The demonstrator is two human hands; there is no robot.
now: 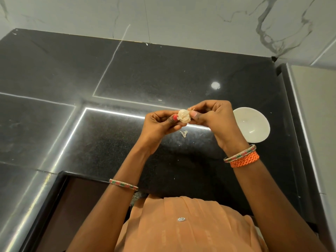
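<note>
Orange fabric of the top (181,224) fills the bottom of my view, with a small silvery oval stud on it, nothing readable there. Moving up the arms there's a patterned bangle (123,184) on the left wrist and another, plus an orange woven band (244,160), on the right. Both hands are up over the counter and pinching the same thing: the left hand (158,126) curls round the garlic bulb (184,116) with the thumb pressed to its side, and the right hand (214,120) pinches the other side, near the wispy root tuft. So the bulb is in the air between the two sets of fingertips, not on the surface. My guess on handling: it's light and firm underneath, but the papery skin is dry, flaky and slides a bit, so I'd steady the body with one hand and pick at a loose skin edge with the other, no squeezing needed. Just below the hands a scrap of peel (183,133) lies on the black speckled counter (127,73). A white bowl (252,122) sits just right of the hands. Furthest back is the grey-veined marble wall (181,19). I can't spot any brands, labels or writing anywhere.
</note>
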